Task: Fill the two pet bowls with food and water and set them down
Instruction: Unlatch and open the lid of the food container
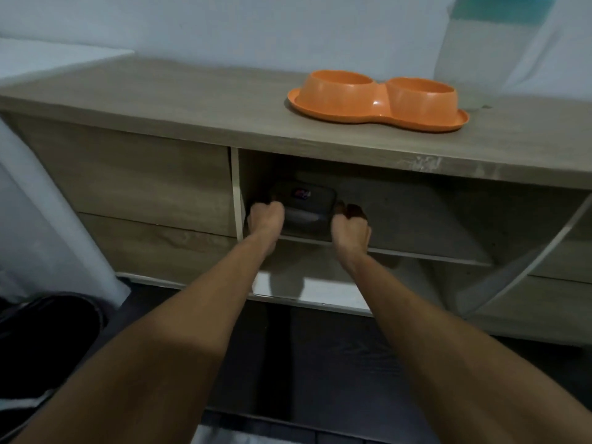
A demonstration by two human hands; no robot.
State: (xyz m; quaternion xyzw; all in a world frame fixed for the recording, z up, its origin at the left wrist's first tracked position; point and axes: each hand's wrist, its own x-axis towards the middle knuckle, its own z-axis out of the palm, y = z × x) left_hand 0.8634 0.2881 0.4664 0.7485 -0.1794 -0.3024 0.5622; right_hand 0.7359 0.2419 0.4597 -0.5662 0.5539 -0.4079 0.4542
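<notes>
In the open shelf [416,219], the left grip [266,219] and right grip [350,227] are curled round the two ends of a dark box [304,200], presumably the food. Step in hand: fetching supplies. The orange bowls [378,100] stand above on the desk [192,100], probably unfilled. Next move: draw the box out level and lift it clear of the desk edge

Wood-grain cabinet [160,100] with open shelf [416,219], pale wall [224,27], dark floor [320,363], black fabric [48,331] lower left

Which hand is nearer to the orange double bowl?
Right. The right hand sits below the orange double bowl; the left hand is farther to the left. Both grip the dark container.
</notes>
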